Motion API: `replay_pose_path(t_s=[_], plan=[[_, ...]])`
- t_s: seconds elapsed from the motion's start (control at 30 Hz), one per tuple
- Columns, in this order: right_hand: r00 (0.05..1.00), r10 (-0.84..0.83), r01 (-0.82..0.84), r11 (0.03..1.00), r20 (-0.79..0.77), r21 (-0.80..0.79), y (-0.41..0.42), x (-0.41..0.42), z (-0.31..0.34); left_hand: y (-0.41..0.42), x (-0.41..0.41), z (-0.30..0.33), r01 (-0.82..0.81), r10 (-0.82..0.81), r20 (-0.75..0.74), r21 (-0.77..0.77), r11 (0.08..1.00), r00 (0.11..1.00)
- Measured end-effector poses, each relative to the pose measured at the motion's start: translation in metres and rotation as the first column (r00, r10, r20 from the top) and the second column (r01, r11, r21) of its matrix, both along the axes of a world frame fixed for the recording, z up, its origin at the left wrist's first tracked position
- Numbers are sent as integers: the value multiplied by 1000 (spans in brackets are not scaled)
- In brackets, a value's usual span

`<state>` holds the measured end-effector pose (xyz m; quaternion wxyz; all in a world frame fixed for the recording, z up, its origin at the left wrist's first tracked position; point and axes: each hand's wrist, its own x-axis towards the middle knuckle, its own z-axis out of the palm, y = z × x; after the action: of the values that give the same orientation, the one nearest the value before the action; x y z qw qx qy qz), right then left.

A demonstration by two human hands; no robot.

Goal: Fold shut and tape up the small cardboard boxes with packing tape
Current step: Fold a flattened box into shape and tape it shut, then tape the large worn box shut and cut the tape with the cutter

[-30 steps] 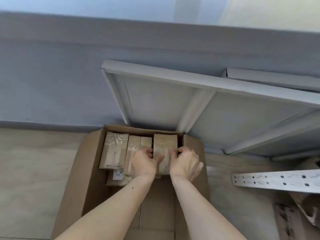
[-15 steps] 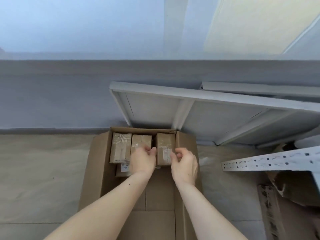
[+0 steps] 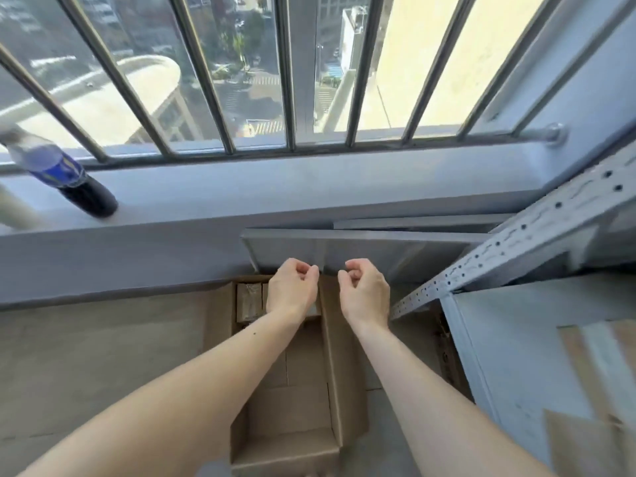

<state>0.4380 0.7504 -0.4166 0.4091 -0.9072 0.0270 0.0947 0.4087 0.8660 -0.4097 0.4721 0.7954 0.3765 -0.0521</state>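
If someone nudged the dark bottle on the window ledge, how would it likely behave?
The bottle stands tall and narrow on the ledge, so it would probably tip easily. Being round, it may then roll. Its dark lower part suggests some liquid weight.

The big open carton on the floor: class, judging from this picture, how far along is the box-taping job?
Done: taped small boxes stand packed at the far end of the big carton. In hand: nothing; the left hand and right hand hover above it, fingers curled, empty. Left: most of the carton floor is bare, so more boxes probably follow; no tape is visible.
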Motion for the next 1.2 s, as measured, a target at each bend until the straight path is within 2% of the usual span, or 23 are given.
replay_pose_path(t_s=[0.23,0.53,0.8,1.2], plan=[[986,-112,104,993,127,63,-53,-47,136,-52,-29,137,201,-192,193,-27,979,962],[904,-308,301,951,297,70,-136,-143,266,-140,-97,274,395,-297,426,-161,905,854],[744,-505,501,855,438,135,-245,-250,336,-257,-168,357,652,-445,569,-229,723,692],[474,-673,743,652,568,152,-461,-359,396,-488,-236,414,872,-590,669,-191,451,452]])
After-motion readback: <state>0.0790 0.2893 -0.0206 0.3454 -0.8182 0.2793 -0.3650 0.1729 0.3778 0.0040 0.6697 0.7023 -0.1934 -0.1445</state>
